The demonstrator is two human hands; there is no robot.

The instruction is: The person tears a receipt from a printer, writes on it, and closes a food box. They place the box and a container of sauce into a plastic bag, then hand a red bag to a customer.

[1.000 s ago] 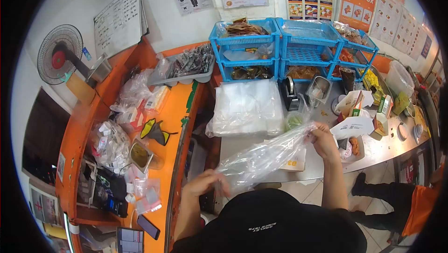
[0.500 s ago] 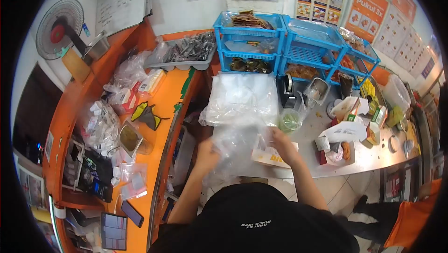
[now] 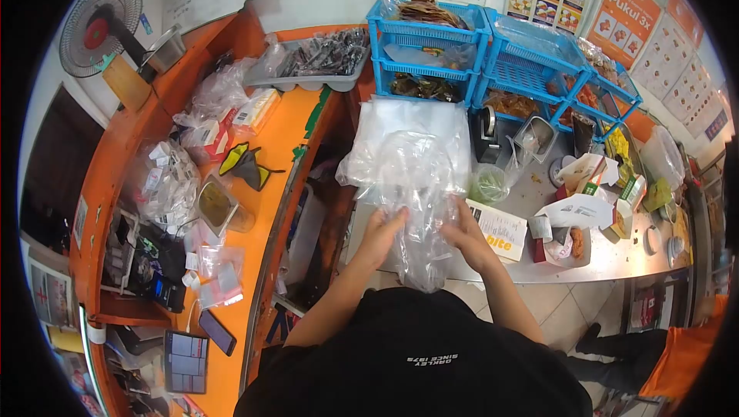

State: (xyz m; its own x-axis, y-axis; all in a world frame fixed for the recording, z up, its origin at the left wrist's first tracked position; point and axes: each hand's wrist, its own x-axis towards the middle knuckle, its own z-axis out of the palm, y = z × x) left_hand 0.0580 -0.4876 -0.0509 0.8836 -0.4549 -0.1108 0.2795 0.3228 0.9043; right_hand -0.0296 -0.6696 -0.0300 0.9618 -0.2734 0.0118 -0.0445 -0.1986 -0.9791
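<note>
A clear plastic bag (image 3: pixel 422 240) hangs upright between my two hands, its upper part lying over a stack of clear bags (image 3: pixel 385 128) on the metal counter. My left hand (image 3: pixel 385 228) grips the bag's left side, thumb toward the middle. On the opposite side, my right hand (image 3: pixel 466 235) is closed on the bag's other edge. Part of the fingers of both hands is hidden by the plastic. Just right of my right hand lies a white box (image 3: pixel 504 238) with yellow lettering.
Right on the counter (image 3: pixel 523 194) stand an open food box (image 3: pixel 563 246), a tape dispenser (image 3: pixel 486 134) and a bag of green contents (image 3: pixel 489 184). Blue baskets (image 3: pixel 427 63) line the back. An orange counter (image 3: pixel 258 248) runs along my left. Another person's orange sleeve (image 3: pixel 681 359) shows lower right.
The plastic bag has been brought over the stack and now hangs straight down. My left hand has moved right and up, closer to my right hand. The view has shifted slightly.
</note>
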